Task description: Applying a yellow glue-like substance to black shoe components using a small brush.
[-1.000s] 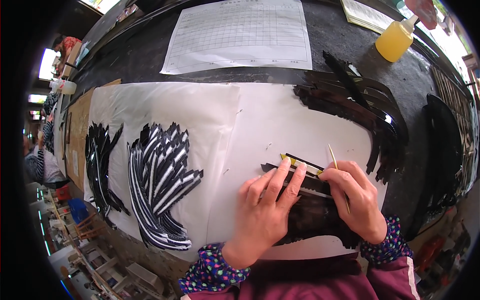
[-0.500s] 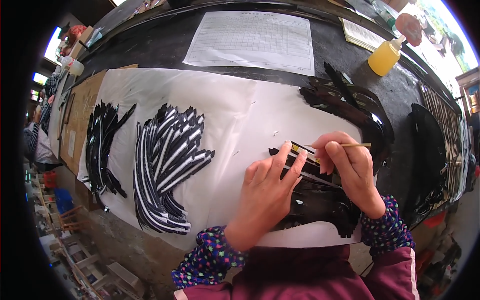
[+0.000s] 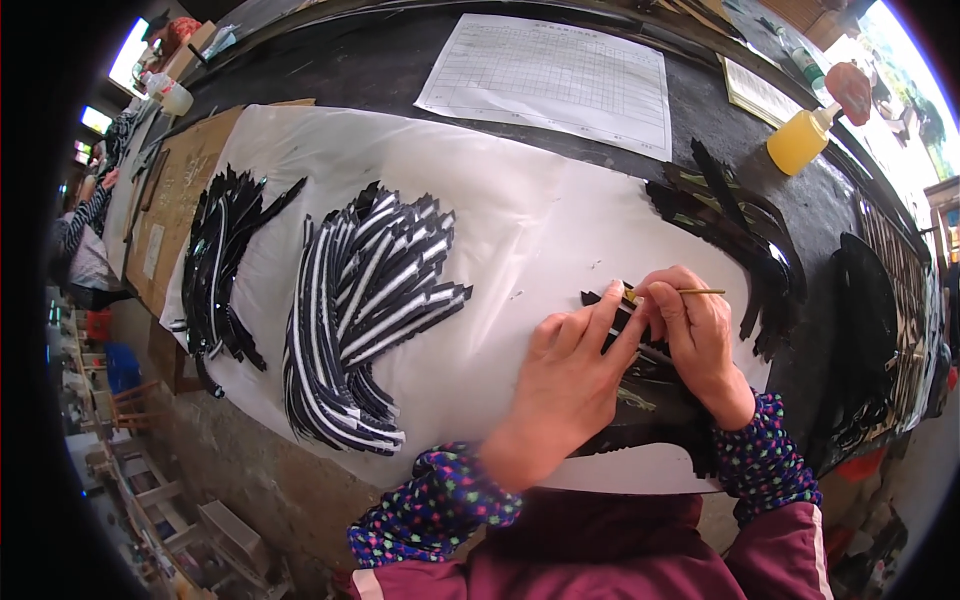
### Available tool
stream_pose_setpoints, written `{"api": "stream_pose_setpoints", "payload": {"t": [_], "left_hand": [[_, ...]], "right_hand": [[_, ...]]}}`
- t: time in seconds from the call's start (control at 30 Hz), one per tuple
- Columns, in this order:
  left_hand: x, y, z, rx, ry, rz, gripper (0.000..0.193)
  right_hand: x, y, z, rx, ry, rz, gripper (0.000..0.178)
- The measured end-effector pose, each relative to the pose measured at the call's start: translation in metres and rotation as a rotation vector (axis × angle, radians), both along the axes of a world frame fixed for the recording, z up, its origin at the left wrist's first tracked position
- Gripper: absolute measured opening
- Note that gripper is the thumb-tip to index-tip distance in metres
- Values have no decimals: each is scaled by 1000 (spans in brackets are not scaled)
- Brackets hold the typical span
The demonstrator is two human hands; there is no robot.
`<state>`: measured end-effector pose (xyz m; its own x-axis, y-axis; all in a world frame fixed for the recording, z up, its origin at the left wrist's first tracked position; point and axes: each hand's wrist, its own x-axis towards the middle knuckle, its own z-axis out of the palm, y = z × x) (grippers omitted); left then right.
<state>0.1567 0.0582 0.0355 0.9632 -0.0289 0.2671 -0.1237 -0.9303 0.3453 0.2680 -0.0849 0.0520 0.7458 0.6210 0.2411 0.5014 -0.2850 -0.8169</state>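
Observation:
My left hand (image 3: 570,375) lies with its fingers stretched out, pressing on a dark strip piece (image 3: 592,298) with a pale band. A bit of yellow shows at its fingertips. Close against those fingertips, my right hand (image 3: 695,325) pinches a thin brownish stick (image 3: 708,291); its working end is hidden. Under both hands spreads a glossy black fan-like piece (image 3: 650,425), partly covered by them. To the left rests a swept bundle of black-and-white strips (image 3: 325,340), and beyond it a darker bundle (image 3: 215,265). Several black strips (image 3: 755,240) lie at the upper right.
A white sheet (image 3: 500,240) covers much of the dark table. At the back are a printed paper form (image 3: 555,80) and a yellow bottle (image 3: 797,143) with a pinkish top. A black oval piece (image 3: 855,330) lies at the right. Another person (image 3: 85,240) is at the far left.
My right hand has drawn closer to the left fingertips, bringing the stick's end behind the fingers. The whole view has shifted, so the table things appear further right.

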Motion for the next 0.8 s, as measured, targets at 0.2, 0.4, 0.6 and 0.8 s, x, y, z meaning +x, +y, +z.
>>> {"api": "stream_pose_setpoints", "payload": {"t": [0.2,0.4,0.6,0.8], "left_hand": [[-8,-4,-5,-27,-16,-2,59],[-4,-14,-13,-56,-105,26,56],[-2,-11,-20,-62,-162,31,53],[-2,-9,-21,-90,-163,49,47]], "right_hand": [[-5,-3,-9,12,83,-60,25],[4,-16,-21,2,15,-26,27],[4,-21,-21,111,278,-104,25],[-15,-18,11,-168,-323,54,15]]}}
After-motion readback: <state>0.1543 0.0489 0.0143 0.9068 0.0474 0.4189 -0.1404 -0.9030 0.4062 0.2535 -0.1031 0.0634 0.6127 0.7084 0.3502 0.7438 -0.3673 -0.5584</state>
